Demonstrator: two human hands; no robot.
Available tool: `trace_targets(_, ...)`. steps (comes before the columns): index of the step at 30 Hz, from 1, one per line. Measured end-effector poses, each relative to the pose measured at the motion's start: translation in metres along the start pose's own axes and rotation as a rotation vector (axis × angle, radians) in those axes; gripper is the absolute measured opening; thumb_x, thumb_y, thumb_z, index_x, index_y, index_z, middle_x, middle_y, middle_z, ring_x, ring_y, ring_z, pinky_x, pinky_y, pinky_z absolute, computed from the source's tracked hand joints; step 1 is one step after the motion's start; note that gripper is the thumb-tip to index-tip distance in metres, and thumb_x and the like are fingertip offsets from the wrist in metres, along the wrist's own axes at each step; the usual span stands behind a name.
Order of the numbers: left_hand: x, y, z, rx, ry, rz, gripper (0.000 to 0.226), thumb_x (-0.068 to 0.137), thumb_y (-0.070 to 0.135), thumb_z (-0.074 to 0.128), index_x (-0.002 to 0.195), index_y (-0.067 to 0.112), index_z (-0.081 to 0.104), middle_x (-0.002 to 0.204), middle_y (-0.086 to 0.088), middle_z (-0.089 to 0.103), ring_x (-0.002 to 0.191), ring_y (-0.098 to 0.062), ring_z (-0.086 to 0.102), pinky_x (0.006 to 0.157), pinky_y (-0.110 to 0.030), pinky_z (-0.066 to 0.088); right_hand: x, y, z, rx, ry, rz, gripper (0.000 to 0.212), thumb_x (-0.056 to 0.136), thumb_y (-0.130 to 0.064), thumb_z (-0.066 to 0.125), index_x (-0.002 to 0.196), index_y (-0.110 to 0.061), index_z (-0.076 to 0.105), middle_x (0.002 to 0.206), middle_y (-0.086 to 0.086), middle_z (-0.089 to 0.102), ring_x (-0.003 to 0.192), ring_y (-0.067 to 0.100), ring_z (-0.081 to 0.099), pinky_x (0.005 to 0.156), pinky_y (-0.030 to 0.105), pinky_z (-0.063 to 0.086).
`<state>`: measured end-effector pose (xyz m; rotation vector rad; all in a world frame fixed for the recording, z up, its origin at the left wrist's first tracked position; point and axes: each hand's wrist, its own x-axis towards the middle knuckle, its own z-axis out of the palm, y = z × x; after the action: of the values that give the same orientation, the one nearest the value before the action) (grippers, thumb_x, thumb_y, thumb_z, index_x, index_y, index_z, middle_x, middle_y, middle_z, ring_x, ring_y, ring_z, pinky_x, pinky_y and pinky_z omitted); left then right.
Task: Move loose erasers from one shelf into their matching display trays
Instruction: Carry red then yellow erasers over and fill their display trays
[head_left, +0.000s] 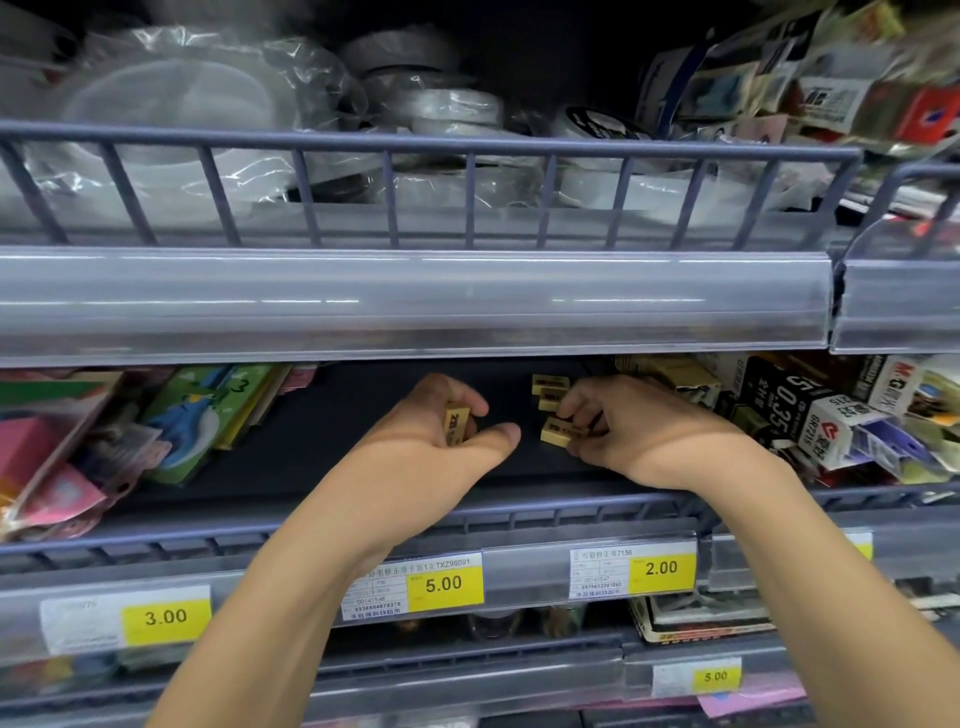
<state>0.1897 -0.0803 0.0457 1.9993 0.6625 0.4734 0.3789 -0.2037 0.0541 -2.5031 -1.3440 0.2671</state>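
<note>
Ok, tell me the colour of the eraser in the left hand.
Pale yellow with dark print: the eraser in the left hand, head view.

bare dark shelf (322, 441) between booklets (202, 415) and boxes (810, 415).

Price tags (444, 584) — wrapped plastic plates (171, 111) above.

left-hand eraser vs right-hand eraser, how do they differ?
The eraser in the left hand stands on end, gripped by the left hand; the eraser in the right hand lies flat and lengthwise, pinched by the right hand. The left one's label faces the camera; the right one shows mostly its top. Both are tan blocks with dark print.
</note>
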Motion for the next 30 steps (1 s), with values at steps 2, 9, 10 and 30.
trace_targets(2,-0.002,0.003,-0.001,0.002,0.006,-0.018,0.033,0.079,0.068,0.067,0.101,0.047,0.056,0.092,0.018,0.060,0.074,0.004,0.057,0.052,-0.013,0.040,-0.006,-0.006,0.001,0.071,0.053,-0.027,0.033,0.085,-0.030,0.071,0.115,-0.035,0.060,0.105,-0.017,0.062,0.095,0.007,0.059,0.079,0.019,0.045)
trace_targets(9,0.002,0.000,0.001,-0.170,0.041,-0.005,0.059,0.054,0.081,0.067,0.100,0.046,0.059,0.083,0.016,0.072,0.071,0.005,0.065,0.067,-0.024,0.051,-0.043,-0.061,0.020,0.394,0.339,-0.305,0.033,0.075,-0.026,0.068,0.104,-0.039,0.063,0.092,-0.016,0.062,0.083,0.004,0.059,0.070,0.020,0.050)
trace_targets(10,0.003,-0.001,0.001,-0.201,0.037,-0.004,0.057,0.055,0.079,0.068,0.099,0.045,0.060,0.080,0.017,0.072,0.069,0.004,0.065,0.069,-0.027,0.053,-0.044,-0.066,0.022,0.406,0.352,-0.305,0.033,0.076,-0.025,0.068,0.105,-0.039,0.062,0.094,-0.015,0.061,0.083,0.004,0.059,0.070,0.023,0.051)
trace_targets(30,0.006,-0.011,-0.008,-0.222,0.009,0.001,0.028,0.094,0.006,0.059,0.093,0.032,0.067,0.084,-0.007,0.065,0.051,-0.009,0.053,0.067,-0.027,0.046,0.004,-0.006,0.003,-0.137,0.008,-0.024,0.059,0.100,-0.038,0.048,0.155,-0.026,0.027,0.161,-0.006,0.023,0.145,0.023,0.021,0.117,0.034,0.023)
